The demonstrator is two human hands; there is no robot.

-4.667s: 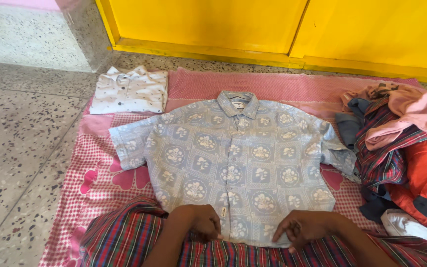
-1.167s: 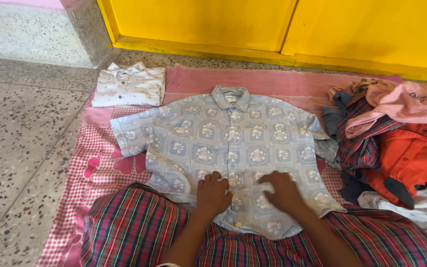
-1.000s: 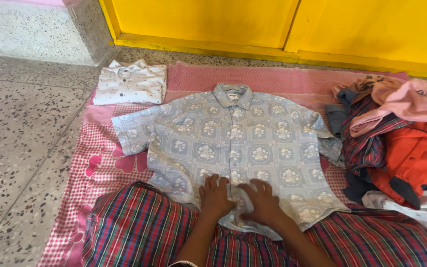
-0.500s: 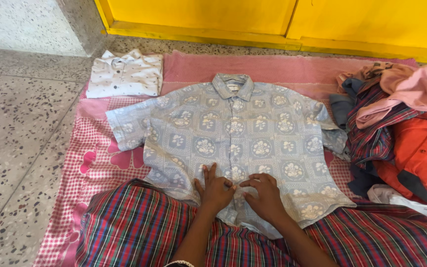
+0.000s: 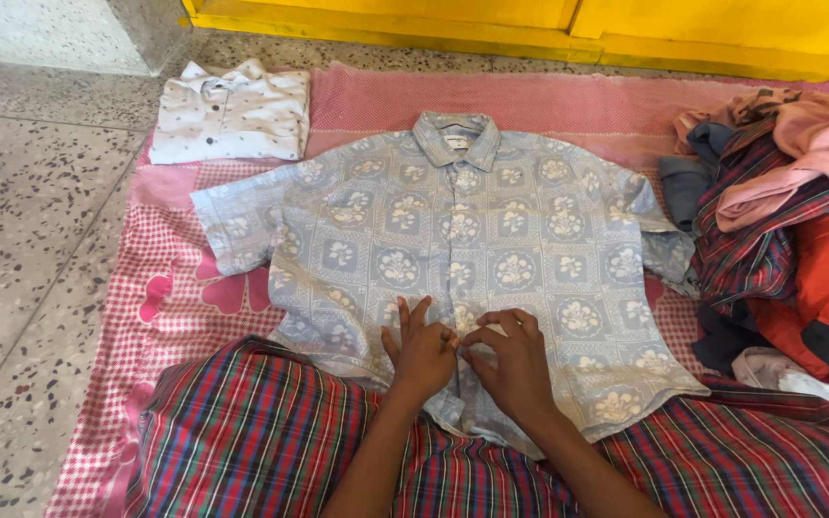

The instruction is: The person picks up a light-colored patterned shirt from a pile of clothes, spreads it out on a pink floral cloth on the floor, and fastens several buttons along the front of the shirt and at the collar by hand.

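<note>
A pale blue patterned shirt was found spread front-up, collar away from the person, on a pink checked cloth laid over the speckled floor. The left hand and right hand were pressed side by side on the button placket near the hem, fingers partly spread and lightly pinching the fabric. A folded white shirt was noted beyond the left sleeve, and a heap of clothes just beside the right sleeve.
</note>
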